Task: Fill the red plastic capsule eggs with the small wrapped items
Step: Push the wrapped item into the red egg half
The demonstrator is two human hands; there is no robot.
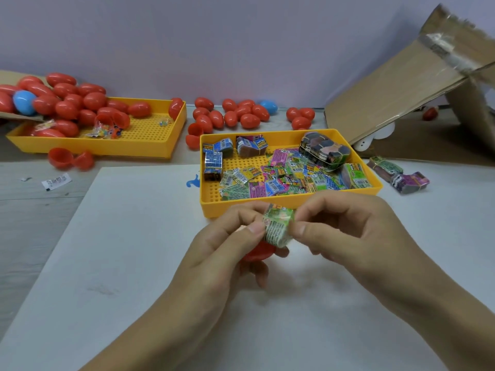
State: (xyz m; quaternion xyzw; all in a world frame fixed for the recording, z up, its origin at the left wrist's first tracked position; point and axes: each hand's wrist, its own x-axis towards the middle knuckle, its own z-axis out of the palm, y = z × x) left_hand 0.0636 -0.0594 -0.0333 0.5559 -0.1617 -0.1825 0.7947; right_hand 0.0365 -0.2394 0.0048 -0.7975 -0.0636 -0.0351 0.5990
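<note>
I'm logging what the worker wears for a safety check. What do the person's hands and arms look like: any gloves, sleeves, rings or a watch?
Both the left hand and the right hand are bare: no gloves, and no rings show on the fingers in view. The forearms are bare too, with no sleeve, watch or bracelet as far as the frame reaches. Fingernails look short and unpainted.

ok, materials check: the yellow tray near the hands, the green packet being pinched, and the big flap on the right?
Yellow tray: looks like rigid moulded plastic, matte, with a regular grid of holes in the floor.
Green packet: seems to be thin glossy printed film or coated paper; it creases and catches light between the left hand and right hand.
Flap: brown cardboard with torn edges and shiny tape.
</note>
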